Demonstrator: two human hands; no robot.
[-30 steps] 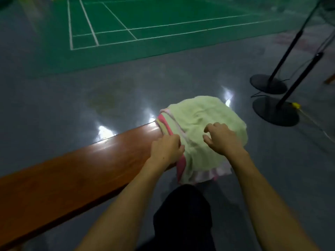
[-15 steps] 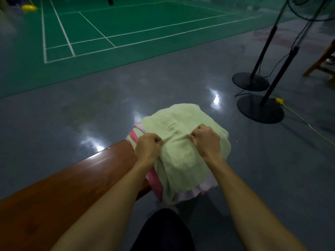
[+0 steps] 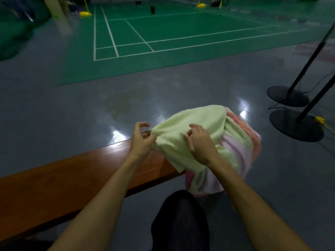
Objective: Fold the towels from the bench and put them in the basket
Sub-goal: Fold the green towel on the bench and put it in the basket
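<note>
my left hand [image 3: 140,142] is at the left edge of the pale green towel [image 3: 194,140]; thumb and fingertips pinch a bunched corner of it, index finger curled up above the cloth; my right hand [image 3: 200,142] sits on top of the same towel just right of the left one, fingers curled in, thumb and index nipping a small fold of the fabric; the two hands are near each other, not touching, with a stretch of green cloth pulled between them

green towel lies on top of a heap at the right end of the wooden bench [image 3: 72,178]; under it a pink towel [image 3: 243,127] shows at the far right and a paler lilac-white towel [image 3: 233,153] hangs down over the bench end toward the floor; heap is unfolded, draped loosely; can't tell how many towels are in it

my dark-trousered knee [image 3: 179,218] is below the heap; two black round fan bases [image 3: 295,125] with poles stand on the grey floor well to the right; green court [image 3: 181,31] with white lines beyond
</note>
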